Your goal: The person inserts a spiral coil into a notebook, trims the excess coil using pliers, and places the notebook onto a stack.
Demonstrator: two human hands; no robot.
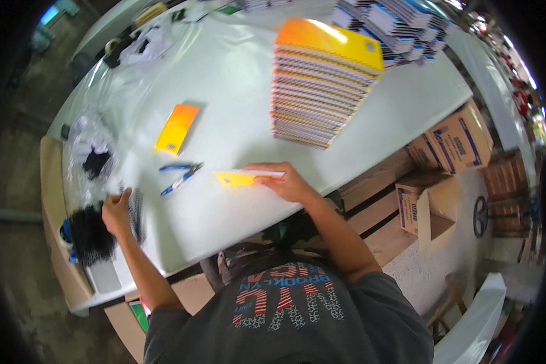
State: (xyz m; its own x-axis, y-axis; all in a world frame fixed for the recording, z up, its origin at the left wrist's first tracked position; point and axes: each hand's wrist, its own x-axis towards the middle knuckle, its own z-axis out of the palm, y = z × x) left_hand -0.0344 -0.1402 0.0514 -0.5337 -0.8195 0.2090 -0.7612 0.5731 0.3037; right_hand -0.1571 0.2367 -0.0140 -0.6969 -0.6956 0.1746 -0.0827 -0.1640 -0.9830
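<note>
- The right hand (pixel 288 182) lies near the front edge of the white table (pixel 236 79), fingers closed on a thin yellow-covered booklet (pixel 239 178) that rests flat on the top.
- The left hand (pixel 116 212) is by the table's left end, fingers curled on a black spiral binding coil (pixel 134 209); a heap of more black coils (pixel 91 236) sits just beside it.
- Bare tabletop lies between the hands and stretches back towards the tall stack of orange-covered notebooks (pixel 321 85).
- One single orange notebook (pixel 176 128) lies apart, left of centre.
- One pair of blue-handled pliers (pixel 181 174) lies between it and the booklet.
- Three cardboard boxes (pixel 455 142) stand beyond the right edge; the nearest is open, contents hidden.
</note>
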